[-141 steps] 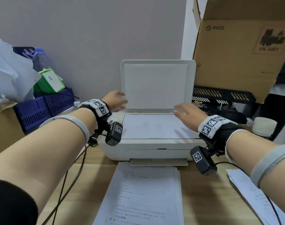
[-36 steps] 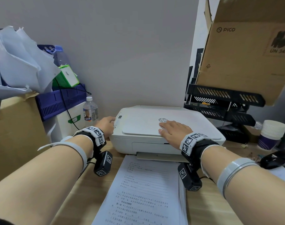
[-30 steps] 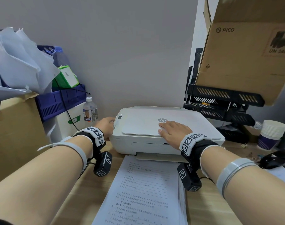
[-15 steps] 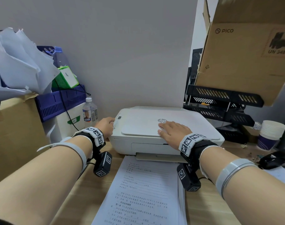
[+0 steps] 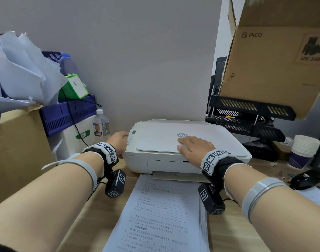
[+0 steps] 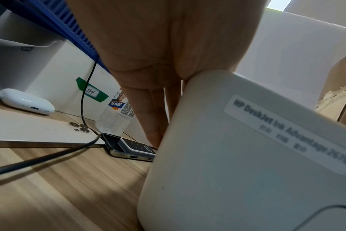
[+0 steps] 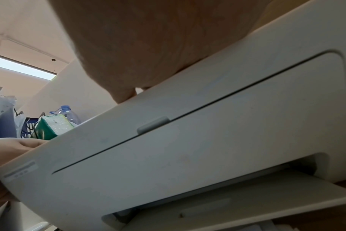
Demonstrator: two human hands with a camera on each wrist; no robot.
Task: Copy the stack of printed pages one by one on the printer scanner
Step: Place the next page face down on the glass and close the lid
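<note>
Both hands rest on the white printer [image 5: 188,153], whose scanner lid [image 5: 166,140] is down flat.

The right hand [image 5: 195,147] lies palm down on the front part of the lid, just beside the grey logo, with the fingers straight and spread, holding nothing. The left hand [image 5: 119,142] is at the left front corner of the printer, next to the small control panel; in the left wrist view the fingers [image 6: 154,118] go down along the printer's side wall, and it seems they only touch it, but I cannot tell this for sure. The stack of printed pages [image 5: 161,215] lies on the wooden desk [image 5: 233,231] directly in front of the printer's output tray [image 5: 175,176], between the two forearms, text side up. A water bottle [image 5: 101,124] stands to the left of the printer, near the wall.
</note>
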